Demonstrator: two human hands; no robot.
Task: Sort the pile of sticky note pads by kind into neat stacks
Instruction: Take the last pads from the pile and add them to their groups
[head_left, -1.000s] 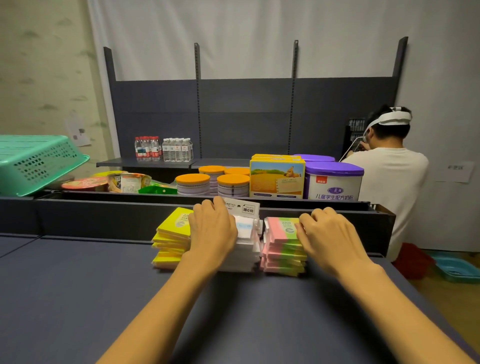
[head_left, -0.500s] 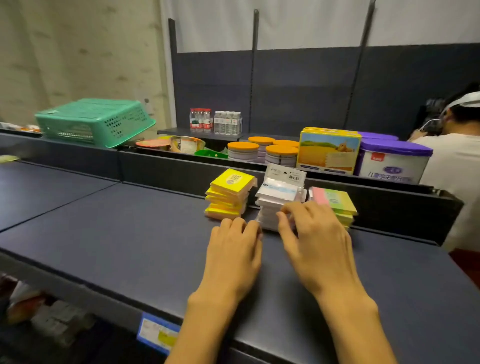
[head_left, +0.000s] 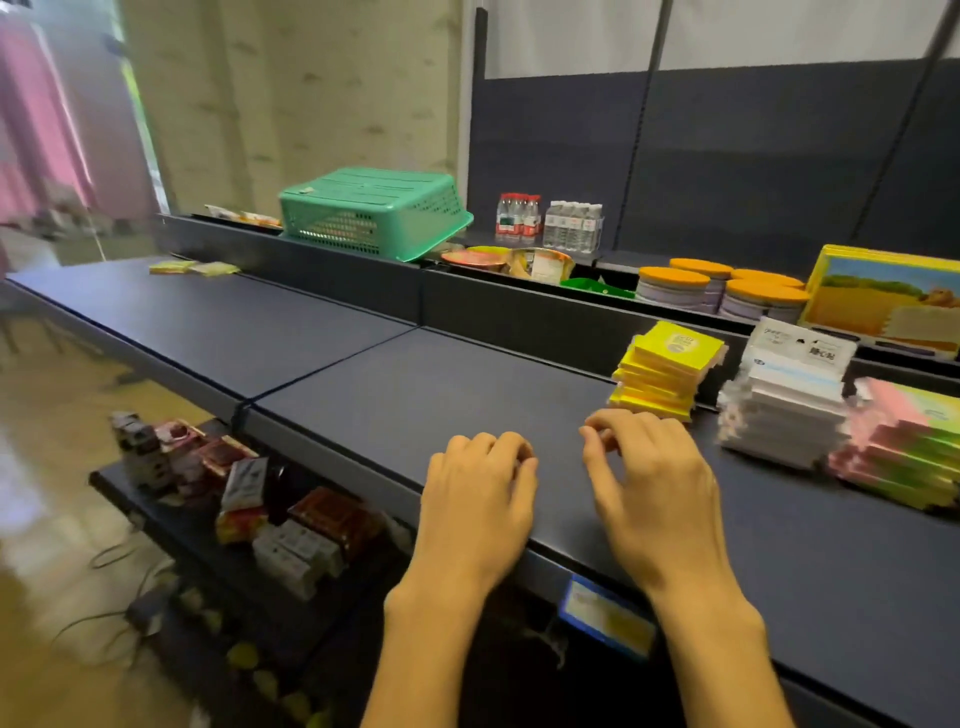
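Both the left hand (head_left: 478, 499) and right hand (head_left: 649, 478) hover loosely curled, grasping nothing, over the dark grey shelf top (head_left: 415, 395). An upturned green plastic mesh basket (head_left: 371, 213) sits behind, contents hidden.

Yellow stack (head_left: 667, 370), white stack (head_left: 787, 402), pink-green stack (head_left: 904, 447)

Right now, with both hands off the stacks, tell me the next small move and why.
Probably reach the right hand to the stack of white sticky note pads and square it: its edges look staggered. The stack of yellow sticky note pads leans too. Both the right and the left hand hold nothing, over the dark shelf top.
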